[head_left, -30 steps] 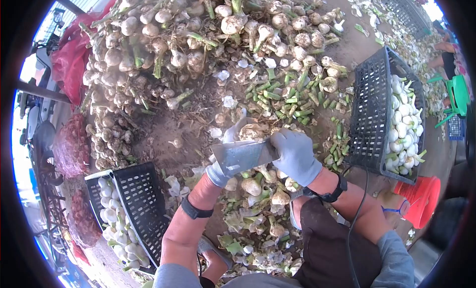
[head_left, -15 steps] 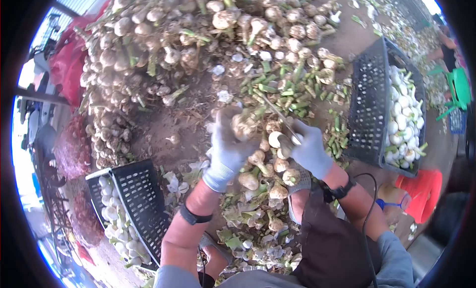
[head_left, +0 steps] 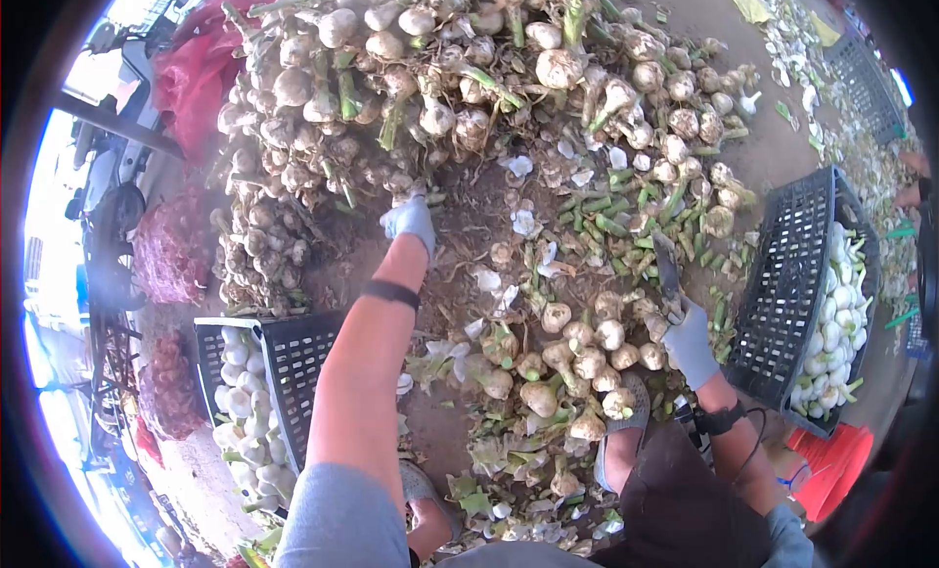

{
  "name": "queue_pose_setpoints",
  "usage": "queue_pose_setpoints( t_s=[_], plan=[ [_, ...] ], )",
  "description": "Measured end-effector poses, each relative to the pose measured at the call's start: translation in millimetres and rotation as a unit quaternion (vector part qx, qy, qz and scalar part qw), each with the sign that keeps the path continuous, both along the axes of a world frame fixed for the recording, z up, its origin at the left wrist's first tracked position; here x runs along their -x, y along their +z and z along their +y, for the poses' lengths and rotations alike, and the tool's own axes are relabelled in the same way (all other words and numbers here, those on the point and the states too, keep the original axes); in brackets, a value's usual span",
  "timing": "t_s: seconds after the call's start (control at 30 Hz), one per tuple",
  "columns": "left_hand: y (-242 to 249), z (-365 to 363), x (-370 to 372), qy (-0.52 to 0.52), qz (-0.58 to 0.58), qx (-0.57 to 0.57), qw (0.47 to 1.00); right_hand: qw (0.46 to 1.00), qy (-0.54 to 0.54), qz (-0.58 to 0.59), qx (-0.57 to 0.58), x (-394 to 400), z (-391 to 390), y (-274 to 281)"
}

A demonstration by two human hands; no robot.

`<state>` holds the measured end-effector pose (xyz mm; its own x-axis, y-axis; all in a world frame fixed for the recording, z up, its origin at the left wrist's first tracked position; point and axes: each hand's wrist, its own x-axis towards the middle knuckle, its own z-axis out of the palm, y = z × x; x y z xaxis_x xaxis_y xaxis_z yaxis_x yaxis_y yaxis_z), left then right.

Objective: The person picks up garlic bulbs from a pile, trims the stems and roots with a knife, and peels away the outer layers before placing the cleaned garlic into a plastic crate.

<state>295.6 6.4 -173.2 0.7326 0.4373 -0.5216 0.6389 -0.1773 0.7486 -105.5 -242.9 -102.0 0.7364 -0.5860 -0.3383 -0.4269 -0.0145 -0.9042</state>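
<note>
The garlic bulbs (head_left: 559, 69) lie heaped on the ground (head_left: 778, 152); each should be light and firm under papery, easily torn skin, best taken round the bulb or by its stiff stalk (head_left: 575, 25). The left hand (head_left: 409, 219) is at the heap's near edge, its fingertips too obscured to tell whether they pinch one. The right hand (head_left: 690, 340) is wrapped round a knife (head_left: 668, 265), blade pointing away from the person

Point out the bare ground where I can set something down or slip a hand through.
Widest: the soil between the big garlic pile and the right crate. A smaller patch sits between the left crate and left hand. Crowded: cut stems and bulbs near the right hand.
</note>
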Motion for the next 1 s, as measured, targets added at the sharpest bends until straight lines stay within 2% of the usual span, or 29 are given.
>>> queue_pose_setpoints(
  t_s=[0.03,0.07,0.13,0.17,0.27,0.33,0.37,0.4,0.47,0.5,0.53,0.57,0.6,0.63,0.67,0.7,0.73,0.8,0.9,0.93,0.97,1.0],
  plan=[
    [-7.0,1.9,-5.7,0.037,0.013,-0.085,0.996,1.0,0.005,0.007,0.016,-2.5,-0.8,1.8],
    [-14.5,4.9,-7.5,0.039,0.015,-0.084,0.996,1.0,0.007,0.009,0.017,-5.3,-0.4,6.0],
    [-11.8,9.4,-1.1,0.047,-0.027,0.193,0.98,1.0,0.0,0.014,-0.015,-10.1,2.5,14.8],
    [-8.9,14.2,5.0,0.048,-0.028,0.192,0.98,1.0,0.001,0.013,-0.016,-9.6,2.9,10.8],
    [0.2,20.2,42.6,-0.123,-0.107,0.318,0.934,1.0,-0.007,0.006,-0.021,-6.4,5.0,-6.0],
    [49.8,5.5,103.1,-0.233,-0.143,0.382,0.883,0.992,0.057,-0.023,0.113,-11.4,13.7,-2.5],
    [64.4,-2.7,126.1,-0.278,-0.14,0.389,0.867,0.99,0.085,-0.003,0.108,-16.3,17.1,13.9],
    [56.9,-5.3,142.1,-0.271,-0.122,0.414,0.861,0.978,0.118,-0.013,0.173,-18.0,22.0,20.6],
    [84.0,-15.3,175.3,-0.425,-0.098,0.289,0.852,0.958,0.159,-0.015,0.24,-23.3,32.4,27.3],
    [99.4,-23.2,191.5,-0.455,-0.08,0.274,0.844,0.937,0.176,-0.032,0.3,-27.0,39.2,41.6],
    [119.0,-28.0,205.5,-0.548,-0.189,0.182,0.794,0.913,0.193,-0.049,0.357,-30.1,47.1,56.3],
    [102.1,-28.0,211.9,-0.55,-0.273,0.282,0.738,0.888,0.189,-0.089,0.41,-33.1,53.7,59.9],
    [86.2,-29.0,215.6,-0.54,-0.352,0.376,0.666,0.889,0.186,-0.087,0.41,-33.0,60.5,67.6],
    [110.7,-36.4,222.1,-0.633,-0.356,0.113,0.678,0.865,0.202,-0.095,0.448,-32.4,66.7,77.9],
    [114.7,-37.2,229.8,-0.628,-0.281,0.155,0.709,0.84,0.219,-0.105,0.486,-32.3,71.1,83.8],
    [132.6,-41.7,240.9,-0.555,-0.174,0.281,0.764,0.829,0.202,-0.133,0.504,-32.7,73.4,83.9],
    [148.0,-45.0,249.6,-0.462,-0.061,0.396,0.791,0.828,0.2,-0.135,0.506,-32.9,73.9,84.2],
    [140.3,-37.1,249.8,-0.503,-0.107,0.374,0.772,0.826,0.188,-0.123,0.518,-32.2,74.4,84.5],
    [116.0,-23.3,243.1,-0.609,-0.234,0.301,0.696,0.845,0.173,-0.155,0.482,-29.2,71.1,90.0],
    [124.9,-26.1,247.1,-0.64,-0.269,0.276,0.665,0.847,0.171,-0.149,0.481,-29.3,59.8,81.2],
    [135.7,-36.6,255.9,-0.577,-0.1,0.275,0.762,0.877,0.199,0.009,0.438,-31.6,37.4,63.7],
    [197.8,-36.7,272.2,-0.657,-0.309,0.161,0.668,0.883,0.216,0.164,0.384,-29.5,20.3,48.7]
  ],
)
